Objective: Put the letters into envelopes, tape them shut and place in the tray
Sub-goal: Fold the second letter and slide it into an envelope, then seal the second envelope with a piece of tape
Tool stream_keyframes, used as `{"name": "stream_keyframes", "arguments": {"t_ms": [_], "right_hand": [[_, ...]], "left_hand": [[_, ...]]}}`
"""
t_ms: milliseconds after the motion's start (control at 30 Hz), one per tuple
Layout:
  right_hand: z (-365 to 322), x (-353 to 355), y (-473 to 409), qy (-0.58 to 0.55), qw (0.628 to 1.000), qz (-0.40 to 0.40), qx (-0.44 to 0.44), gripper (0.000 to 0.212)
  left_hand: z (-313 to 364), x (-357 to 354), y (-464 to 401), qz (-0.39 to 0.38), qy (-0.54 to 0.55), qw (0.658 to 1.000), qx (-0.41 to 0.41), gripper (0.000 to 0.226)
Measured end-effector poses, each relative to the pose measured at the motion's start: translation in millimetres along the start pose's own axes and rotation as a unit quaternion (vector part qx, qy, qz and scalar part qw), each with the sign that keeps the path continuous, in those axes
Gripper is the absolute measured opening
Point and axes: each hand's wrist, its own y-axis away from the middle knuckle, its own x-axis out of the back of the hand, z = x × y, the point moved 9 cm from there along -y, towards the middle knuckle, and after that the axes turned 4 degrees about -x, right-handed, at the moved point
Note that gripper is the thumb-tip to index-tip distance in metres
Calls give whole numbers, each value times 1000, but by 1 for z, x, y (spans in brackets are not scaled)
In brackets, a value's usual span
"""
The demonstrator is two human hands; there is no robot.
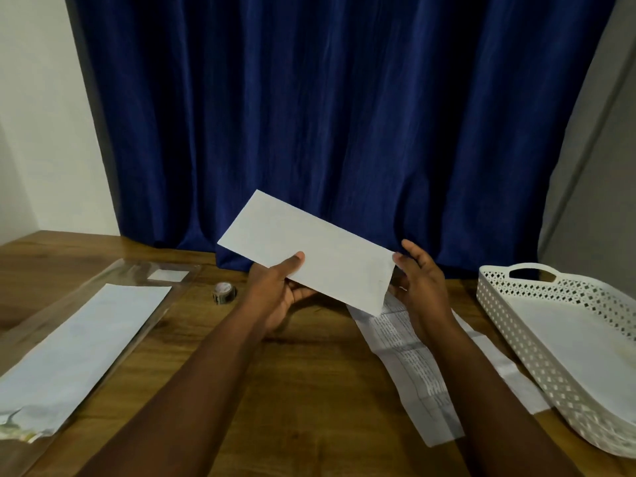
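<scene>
Clear plastic sleeve (103, 304) of spare envelopes lies far left on worktop (292, 390), tape roll (224, 292) within reach; left hand (275, 297) pinches raised envelope (309, 253) with thumb on top, right hand (418, 284) loosely open at its end, probably opening it for printed letters (409, 359) beneath; tray (516, 339) waits right.

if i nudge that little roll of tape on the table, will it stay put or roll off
The tape roll looks tilted, partly on its curved edge, so a nudge may roll or tip it. It is small, probably light, and the wooden table looks smooth, so it may also slide easily.
</scene>
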Motion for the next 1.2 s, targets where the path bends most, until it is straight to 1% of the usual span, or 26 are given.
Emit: {"name": "stream_keyframes", "arguments": {"t_ms": [100, 167, 267, 333, 433, 500, 533, 567, 600, 667, 700, 767, 800, 867, 900, 967, 1000, 1067, 1100, 1133, 1167, 1200], "right_hand": [[2, -1, 2, 28, 1000, -4, -10, 49], [-4, -1, 3, 82, 996, -4, 33, 48], [-17, -7, 6, 222, 965, -34, 134, 43], [-18, -15, 10, 272, 948, -64, 152, 39], [-21, -29, 21, 282, 938, -107, 173, 21], [-30, -32, 27, 272, 934, -98, 210, 13], [-35, -31, 31, 273, 929, -88, 233, 12], [-40, -30, 34, 287, 921, -75, 254, 12], [-44, -29, 36, 312, 908, -60, 274, 14], [-47, -32, 41, 378, 869, -52, 315, 19], [-46, -36, 43, 418, 841, -58, 339, 20], [-37, -46, 44, 499, 782, -73, 366, 19], [-29, -51, 44, 531, 760, -87, 364, 19], [-9, -60, 40, 576, 734, -140, 333, 19], [2, -65, 40, 590, 724, -173, 311, 20], [18, -73, 41, 618, 704, -227, 267, 24], [24, -75, 43, 628, 697, -244, 247, 26], [30, -80, 48, 637, 687, -266, 225, 29], [34, -82, 50, 639, 683, -278, 216, 31], [38, -83, 53, 638, 682, -292, 205, 33], [43, -84, 54, 636, 682, -306, 189, 36], [49, -84, 56, 636, 682, -317, 170, 39]], "left_hand": [[-1, -5, 2, -22, -18, 1000, -3, 37], [-1, -7, 1, -38, -47, 998, -14, 36], [1, -6, 0, -57, -108, 992, -29, 40], [0, -7, 1, -73, -153, 985, -31, 40], [2, -11, 2, -96, -198, 975, -39, 34], [16, -10, 1, -96, -233, 965, -67, 28], [28, -5, -2, -84, -267, 956, -93, 27], [41, 3, -7, -68, -317, 938, -126, 28], [55, 14, -12, -47, -375, 912, -156, 31], [76, 48, -21, 18, -488, 852, -190, 39], [81, 68, -24, 55, -540, 820, -181, 44], [82, 101, -24, 117, -628, 760, -119, 60], [80, 114, -21, 139, -656, 737, -81, 67], [72, 127, -17, 150, -704, 694, -27, 76], [68, 130, -16, 149, -725, 672, -16, 75], [66, 133, -16, 154, -763, 627, -25, 63], [66, 133, -15, 159, -771, 616, -36, 55], [70, 131, -13, 174, -766, 615, -60, 39], [73, 127, -9, 179, -758, 622, -75, 34], [75, 123, -8, 181, -736, 646, -95, 30], [76, 120, -9, 177, -693, 689, -116, 28], [75, 114, -10, 162, -629, 749, -133, 31]]}}
